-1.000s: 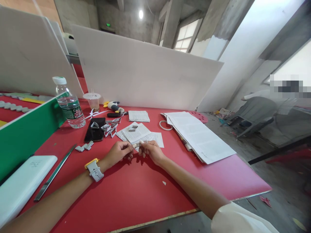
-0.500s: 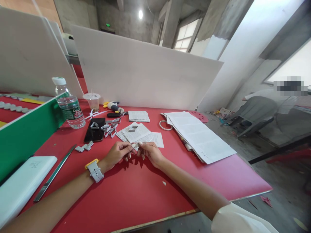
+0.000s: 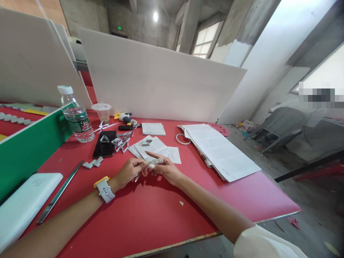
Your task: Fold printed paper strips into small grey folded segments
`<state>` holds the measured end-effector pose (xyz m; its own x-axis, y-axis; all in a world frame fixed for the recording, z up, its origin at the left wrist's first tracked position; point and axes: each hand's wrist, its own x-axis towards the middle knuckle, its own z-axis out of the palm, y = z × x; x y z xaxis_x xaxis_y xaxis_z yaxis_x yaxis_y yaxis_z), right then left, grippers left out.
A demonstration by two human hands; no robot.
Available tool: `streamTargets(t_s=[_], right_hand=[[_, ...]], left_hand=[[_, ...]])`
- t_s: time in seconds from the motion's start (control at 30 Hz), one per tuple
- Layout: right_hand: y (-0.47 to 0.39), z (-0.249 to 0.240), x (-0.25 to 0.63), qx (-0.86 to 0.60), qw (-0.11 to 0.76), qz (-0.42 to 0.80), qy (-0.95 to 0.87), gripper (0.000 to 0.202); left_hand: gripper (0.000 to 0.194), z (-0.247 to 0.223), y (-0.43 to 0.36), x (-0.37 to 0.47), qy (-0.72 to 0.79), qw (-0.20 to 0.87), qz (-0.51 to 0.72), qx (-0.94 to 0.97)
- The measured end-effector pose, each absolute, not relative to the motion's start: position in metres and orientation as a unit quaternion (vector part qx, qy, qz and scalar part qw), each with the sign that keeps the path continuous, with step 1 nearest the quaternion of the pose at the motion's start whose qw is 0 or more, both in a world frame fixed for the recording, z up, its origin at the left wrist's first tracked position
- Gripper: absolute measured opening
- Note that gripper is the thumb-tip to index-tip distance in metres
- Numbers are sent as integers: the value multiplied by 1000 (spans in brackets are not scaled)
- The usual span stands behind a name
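My left hand (image 3: 133,170), with a white and yellow watch (image 3: 104,190) on its wrist, pinches a small folded paper strip (image 3: 156,161). My right hand (image 3: 166,170) is closed on the other part of the strip, its index finger stretched out above it. Just behind the hands lie printed paper sheets (image 3: 153,145) with a small folded piece (image 3: 147,142) on top. Several folded paper pieces (image 3: 122,142) lie beside and on a black phone (image 3: 107,148). Nearer my left wrist is another folded paper piece (image 3: 92,163).
A water bottle (image 3: 79,123), a lidded cup (image 3: 102,111) and a metal blade (image 3: 61,191) are at the left. A large paper stack (image 3: 223,152) lies at the right. White panels (image 3: 161,79) stand behind. A person sits far right.
The folded strip has turned and shows more between my hands. My right index finger has stretched out, and the fingers have shifted on the paper.
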<state>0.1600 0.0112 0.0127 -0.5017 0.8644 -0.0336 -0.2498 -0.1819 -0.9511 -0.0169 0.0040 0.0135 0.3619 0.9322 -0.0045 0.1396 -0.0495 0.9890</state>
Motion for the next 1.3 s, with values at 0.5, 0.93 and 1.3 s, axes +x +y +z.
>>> streamTargets(t_s=[0.5,0.93,1.3], right_hand=[[19,0,157,-346,443,691,-453,33],[19,1,158,-371,443,651,-492,31],[17,5,157,-372,394,659,-521,43]], left_hand=[[51,3,6,-15,456,524,385,607],[34,1,12,-18,483,417,454,622],[25,-6,13,-20,431,374,453,684]])
